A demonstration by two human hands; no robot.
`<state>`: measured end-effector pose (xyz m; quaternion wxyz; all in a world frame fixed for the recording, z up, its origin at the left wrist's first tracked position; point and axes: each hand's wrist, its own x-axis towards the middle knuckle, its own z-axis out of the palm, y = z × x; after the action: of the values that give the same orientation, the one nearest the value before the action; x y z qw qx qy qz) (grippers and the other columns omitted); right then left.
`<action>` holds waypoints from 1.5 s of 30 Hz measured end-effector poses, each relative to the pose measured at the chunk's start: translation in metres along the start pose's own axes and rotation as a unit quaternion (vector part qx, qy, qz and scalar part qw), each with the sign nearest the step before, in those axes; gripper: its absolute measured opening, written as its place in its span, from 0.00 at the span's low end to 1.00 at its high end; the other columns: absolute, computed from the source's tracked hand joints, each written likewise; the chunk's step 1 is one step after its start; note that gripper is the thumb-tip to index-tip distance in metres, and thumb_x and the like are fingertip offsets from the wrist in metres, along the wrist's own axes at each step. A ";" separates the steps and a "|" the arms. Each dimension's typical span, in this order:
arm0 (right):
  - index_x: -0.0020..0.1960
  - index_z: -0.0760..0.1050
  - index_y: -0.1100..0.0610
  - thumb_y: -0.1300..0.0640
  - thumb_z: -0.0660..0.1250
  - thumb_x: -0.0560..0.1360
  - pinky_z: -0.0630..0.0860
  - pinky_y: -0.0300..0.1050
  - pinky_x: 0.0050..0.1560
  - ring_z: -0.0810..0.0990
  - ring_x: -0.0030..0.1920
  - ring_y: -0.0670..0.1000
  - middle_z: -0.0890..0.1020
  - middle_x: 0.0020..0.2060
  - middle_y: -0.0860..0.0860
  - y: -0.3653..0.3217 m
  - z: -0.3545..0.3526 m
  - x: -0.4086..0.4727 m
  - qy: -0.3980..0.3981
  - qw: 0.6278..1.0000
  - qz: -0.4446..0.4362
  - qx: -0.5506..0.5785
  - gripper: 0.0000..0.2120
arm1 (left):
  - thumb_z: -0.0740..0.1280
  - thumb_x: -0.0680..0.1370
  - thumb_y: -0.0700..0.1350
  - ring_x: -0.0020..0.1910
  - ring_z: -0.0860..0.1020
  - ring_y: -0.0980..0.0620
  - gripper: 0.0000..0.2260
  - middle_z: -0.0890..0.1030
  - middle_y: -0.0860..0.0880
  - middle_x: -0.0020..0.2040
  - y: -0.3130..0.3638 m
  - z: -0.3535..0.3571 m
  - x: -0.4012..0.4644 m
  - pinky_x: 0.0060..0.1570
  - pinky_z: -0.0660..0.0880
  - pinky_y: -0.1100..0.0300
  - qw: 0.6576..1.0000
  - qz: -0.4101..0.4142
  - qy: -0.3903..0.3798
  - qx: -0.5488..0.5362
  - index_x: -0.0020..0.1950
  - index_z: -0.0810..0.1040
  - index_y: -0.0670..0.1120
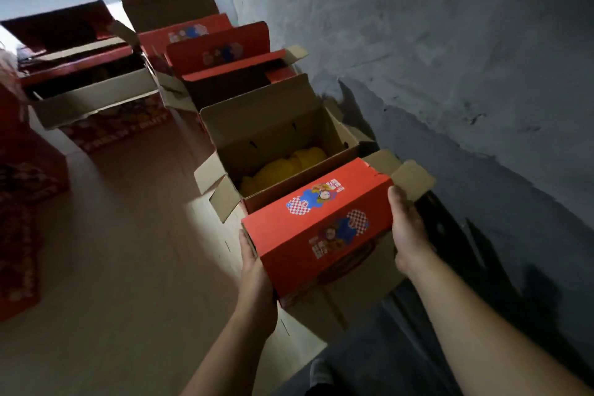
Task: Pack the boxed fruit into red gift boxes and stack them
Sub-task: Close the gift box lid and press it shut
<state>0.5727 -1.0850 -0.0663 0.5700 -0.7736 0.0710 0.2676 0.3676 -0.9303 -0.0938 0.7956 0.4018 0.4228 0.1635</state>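
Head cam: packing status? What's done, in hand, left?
Done: yellow fruit already sits in the nearest red gift box, top still open. In hand: left hand and right hand grip the ends of its red lid flap. Left: closing it, dealing with the open boxes behind along the wall, then stacking. Their contents are too dark to tell.

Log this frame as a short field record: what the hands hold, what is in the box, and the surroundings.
left hand: grips the left end of the red flap
right hand: grips the flap's right end
box: open, its red flap tilted over the near side
contents: yellow fruit at the bottom
behind: more open red boxes in a row along the wall
floor: pale, lit
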 end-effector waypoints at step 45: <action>0.61 0.84 0.50 0.41 0.69 0.77 0.84 0.49 0.41 0.87 0.53 0.54 0.86 0.57 0.56 0.104 0.532 -0.536 -0.308 0.927 -0.115 0.181 0.18 | 0.62 0.72 0.69 0.63 0.83 0.42 0.29 0.85 0.41 0.62 0.218 -0.714 -0.282 0.62 0.79 0.40 0.984 0.154 0.085 -0.013 0.61 0.87 0.52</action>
<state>-0.1015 -0.7352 0.0006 0.7210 -0.5395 -0.1503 0.4081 -0.3551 -0.6058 0.0001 0.7274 0.4364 0.4194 0.3233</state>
